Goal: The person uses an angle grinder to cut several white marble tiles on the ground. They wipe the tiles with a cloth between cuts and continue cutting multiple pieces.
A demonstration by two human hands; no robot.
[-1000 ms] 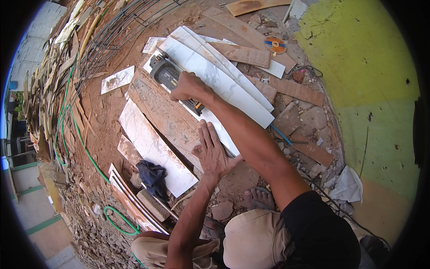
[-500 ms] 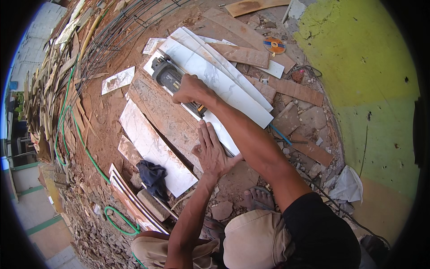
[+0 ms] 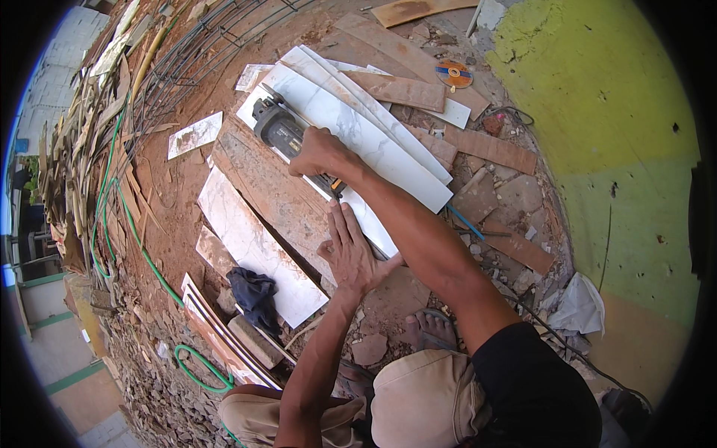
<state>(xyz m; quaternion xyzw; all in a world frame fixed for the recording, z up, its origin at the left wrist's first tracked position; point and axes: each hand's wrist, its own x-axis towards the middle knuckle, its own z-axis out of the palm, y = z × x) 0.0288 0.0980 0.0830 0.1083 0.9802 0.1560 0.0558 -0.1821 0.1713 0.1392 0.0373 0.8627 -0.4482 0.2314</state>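
Note:
My right hand point(image 3: 326, 155) is wrapped around a dark grey angle grinder point(image 3: 278, 128), which lies along the left edge of a white marble-look tile point(image 3: 351, 142). More such tiles are fanned out beneath and to the right of it. My left hand point(image 3: 351, 257) rests flat at the near end of the tile, fingers stretched forward close to the grinder's near end and thumb side spread. Beside the tile, to the left, lies a dusty brown board-like slab point(image 3: 276, 194). The underside of the grinder and its contact with the tile are hidden.
A stained white tile point(image 3: 258, 250) and a dark cloth point(image 3: 254, 295) lie left of my hands. An orange-and-blue disc point(image 3: 453, 74) sits on brown tile pieces at the far right. A green hose point(image 3: 142, 243), steel rebar point(image 3: 202, 63) and a yellow-green wall point(image 3: 597, 112) surround the rubble.

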